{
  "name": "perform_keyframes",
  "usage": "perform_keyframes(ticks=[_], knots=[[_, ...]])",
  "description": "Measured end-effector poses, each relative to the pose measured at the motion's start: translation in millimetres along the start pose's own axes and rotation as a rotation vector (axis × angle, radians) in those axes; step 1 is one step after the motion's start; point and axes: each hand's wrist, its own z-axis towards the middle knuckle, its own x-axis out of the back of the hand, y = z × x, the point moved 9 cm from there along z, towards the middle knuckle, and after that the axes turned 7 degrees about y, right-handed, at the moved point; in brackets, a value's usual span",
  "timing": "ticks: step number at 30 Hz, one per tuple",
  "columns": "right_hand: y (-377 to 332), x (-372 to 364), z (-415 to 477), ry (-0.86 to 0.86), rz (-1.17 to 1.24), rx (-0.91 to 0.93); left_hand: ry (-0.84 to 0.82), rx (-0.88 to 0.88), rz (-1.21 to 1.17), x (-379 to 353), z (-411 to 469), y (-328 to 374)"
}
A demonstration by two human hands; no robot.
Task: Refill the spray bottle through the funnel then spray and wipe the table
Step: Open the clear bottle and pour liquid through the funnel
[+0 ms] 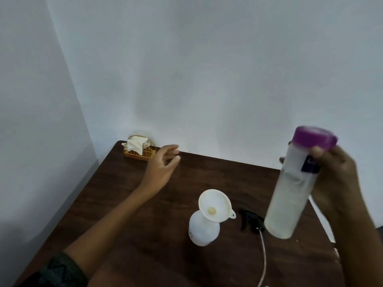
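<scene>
While the funnel [214, 204] sits in the spray bottle [204, 230] at lower centre, sprayer head [251, 221] beside it, the right hand [335, 175] grips a purple-capped bottle [290, 193] at right; the left hand [163, 164] hovers open by a basket [141, 155] holding a cloth [135, 145], farther back.

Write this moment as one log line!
right hand grips purple-capped bottle | left hand hovers over table | funnel in spray bottle | trigger head on table

Table [145, 235]: spray bottle [204, 230]; sprayer head [251, 221]; basket [139, 155]
</scene>
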Motion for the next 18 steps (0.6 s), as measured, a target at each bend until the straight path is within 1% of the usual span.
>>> perform_keyframes(ticks=[2,5,8,11,13,16,18], knots=[[21.2,14.2,-15.1,0.039,-0.003,-0.056,-0.163,-0.066,-0.088,-34.6,-14.3,49.3],[42.6,26.7,-29.2,0.061,-0.036,-0.139,-0.397,-0.146,-0.140,-86.2,-43.7,104.5],[47.1,25.9,-40.4,0.045,-0.059,-0.107,-0.555,-0.150,-0.129,-130.7,-67.7,136.3],[43.9,18.4,-46.2,-0.008,-0.086,-0.044,-0.728,-0.106,-0.024,-169.3,-89.2,144.1],[44.1,20.5,-48.1,0.004,-0.137,-0.020,-0.763,-0.107,0.047,-183.6,-98.6,142.5],[48.5,30.0,-48.7,0.068,-0.223,0.005,-0.652,-0.123,0.052,-185.7,-96.2,140.4],[49.6,34.2,-51.0,0.099,-0.235,0.027,-0.616,-0.129,0.026,-185.7,-95.1,140.3]])
